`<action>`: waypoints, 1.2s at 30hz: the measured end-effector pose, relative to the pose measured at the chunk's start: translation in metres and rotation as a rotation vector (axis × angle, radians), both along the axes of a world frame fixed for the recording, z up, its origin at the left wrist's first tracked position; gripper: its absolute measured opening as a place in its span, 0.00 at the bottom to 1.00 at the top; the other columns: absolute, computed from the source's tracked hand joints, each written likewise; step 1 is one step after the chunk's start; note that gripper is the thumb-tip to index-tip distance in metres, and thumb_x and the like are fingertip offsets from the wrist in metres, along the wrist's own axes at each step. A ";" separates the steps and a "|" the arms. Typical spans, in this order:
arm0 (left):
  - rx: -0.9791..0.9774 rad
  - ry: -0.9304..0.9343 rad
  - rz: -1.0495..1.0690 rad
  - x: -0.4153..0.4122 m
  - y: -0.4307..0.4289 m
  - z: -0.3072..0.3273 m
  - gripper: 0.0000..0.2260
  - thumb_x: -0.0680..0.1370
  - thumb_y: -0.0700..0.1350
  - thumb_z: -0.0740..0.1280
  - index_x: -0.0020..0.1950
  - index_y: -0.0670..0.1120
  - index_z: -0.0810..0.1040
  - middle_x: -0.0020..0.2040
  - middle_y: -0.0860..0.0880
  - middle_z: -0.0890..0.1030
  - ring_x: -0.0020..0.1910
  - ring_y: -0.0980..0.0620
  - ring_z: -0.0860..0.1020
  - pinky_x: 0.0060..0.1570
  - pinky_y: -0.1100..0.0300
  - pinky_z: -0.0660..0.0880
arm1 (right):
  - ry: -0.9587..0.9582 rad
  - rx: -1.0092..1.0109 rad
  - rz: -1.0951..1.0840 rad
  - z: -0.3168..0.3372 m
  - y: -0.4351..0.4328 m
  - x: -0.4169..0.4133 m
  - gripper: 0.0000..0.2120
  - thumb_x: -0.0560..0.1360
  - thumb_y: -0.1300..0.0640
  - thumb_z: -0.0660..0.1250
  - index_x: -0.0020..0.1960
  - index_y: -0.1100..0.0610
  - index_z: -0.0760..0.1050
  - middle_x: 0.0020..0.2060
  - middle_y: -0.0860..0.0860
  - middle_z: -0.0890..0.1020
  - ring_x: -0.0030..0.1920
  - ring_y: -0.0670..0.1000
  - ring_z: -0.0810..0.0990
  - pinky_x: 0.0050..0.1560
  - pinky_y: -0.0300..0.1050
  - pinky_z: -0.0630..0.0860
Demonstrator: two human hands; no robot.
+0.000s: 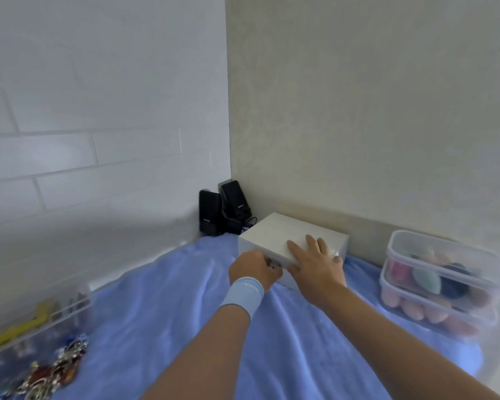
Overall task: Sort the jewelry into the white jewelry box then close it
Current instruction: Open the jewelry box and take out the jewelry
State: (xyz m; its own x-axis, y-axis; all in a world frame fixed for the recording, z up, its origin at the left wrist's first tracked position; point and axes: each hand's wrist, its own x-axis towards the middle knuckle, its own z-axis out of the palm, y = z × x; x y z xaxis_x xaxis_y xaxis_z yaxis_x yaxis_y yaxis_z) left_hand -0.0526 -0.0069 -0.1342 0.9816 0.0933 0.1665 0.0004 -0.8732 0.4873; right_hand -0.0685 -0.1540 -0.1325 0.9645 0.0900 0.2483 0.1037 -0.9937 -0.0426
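To my L a white wall (98, 116) w/ a pattern of long brick-like blocks meets a plain beige wall (373, 96) on my R at a vertical corner. The light's soft & even, and the whole view's a bit blurred. A rumpled blue cloth (171, 313) covers the surface before me. At its far corner, where the walls meet, two small black speakers (210, 212) stand side by side. At its R edge by the beige wall are two stacked clear lidded tubs (399, 246) of coloured bits, and at the L edge a clear tray (70, 308) w/ sth yellow inside.
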 end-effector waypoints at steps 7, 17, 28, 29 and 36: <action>-0.008 -0.048 0.026 0.003 -0.009 -0.003 0.09 0.69 0.56 0.70 0.38 0.51 0.77 0.35 0.55 0.80 0.33 0.54 0.76 0.28 0.64 0.66 | -0.053 -0.045 0.006 -0.003 -0.010 0.004 0.25 0.83 0.39 0.53 0.78 0.43 0.54 0.72 0.51 0.63 0.71 0.56 0.62 0.63 0.54 0.72; -0.010 -0.122 0.036 -0.001 -0.008 -0.014 0.11 0.73 0.56 0.68 0.48 0.51 0.81 0.42 0.54 0.83 0.40 0.51 0.80 0.35 0.62 0.73 | -0.111 -0.019 -0.001 -0.005 -0.009 -0.001 0.22 0.83 0.39 0.53 0.74 0.45 0.62 0.69 0.47 0.68 0.70 0.53 0.65 0.62 0.53 0.72; 0.205 0.174 -0.037 0.013 0.007 0.023 0.16 0.73 0.62 0.63 0.44 0.50 0.77 0.41 0.52 0.79 0.42 0.49 0.77 0.42 0.60 0.70 | -0.683 0.220 -0.112 0.051 -0.019 0.024 0.25 0.69 0.50 0.78 0.56 0.61 0.70 0.57 0.63 0.74 0.51 0.63 0.75 0.30 0.54 0.79; 0.195 0.181 -0.039 0.019 0.010 0.028 0.19 0.75 0.64 0.60 0.47 0.49 0.79 0.43 0.51 0.80 0.44 0.49 0.78 0.42 0.59 0.71 | -0.738 0.305 -0.088 0.048 -0.019 0.027 0.26 0.69 0.52 0.79 0.55 0.59 0.67 0.56 0.64 0.73 0.51 0.64 0.75 0.29 0.53 0.79; -0.028 0.165 0.059 0.063 0.013 0.039 0.18 0.81 0.49 0.58 0.69 0.43 0.71 0.66 0.42 0.75 0.63 0.42 0.74 0.57 0.51 0.72 | -0.597 1.177 -0.241 0.006 -0.024 0.026 0.29 0.75 0.68 0.65 0.73 0.59 0.61 0.70 0.59 0.65 0.65 0.60 0.69 0.59 0.47 0.68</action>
